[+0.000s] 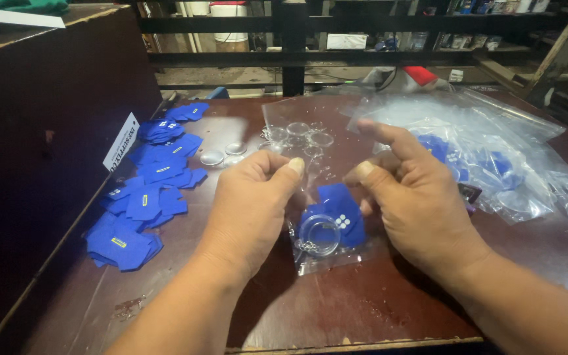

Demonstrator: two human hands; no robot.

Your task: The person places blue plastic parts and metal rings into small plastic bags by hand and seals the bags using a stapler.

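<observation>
My left hand (pixel 252 204) and my right hand (pixel 407 197) both pinch a small clear plastic bag (pixel 323 243) held just above the dark wooden table (pixel 336 309). Inside the bag lie a blue fabric piece (pixel 340 200) with white dots and a clear round dome with a small chain (pixel 318 235). Thumb and forefinger of each hand grip the bag's upper part, left hand on its left side, right hand on its right. A sheet of clear plastic (pixel 297 121) rises behind the hands.
Several blue fabric pieces (pixel 146 197) lie scattered along the table's left side beside a dark box wall (pixel 47 131). Clear round domes (pixel 223 155) sit behind my left hand. Larger clear bags with blue pieces (pixel 488 151) lie at the right.
</observation>
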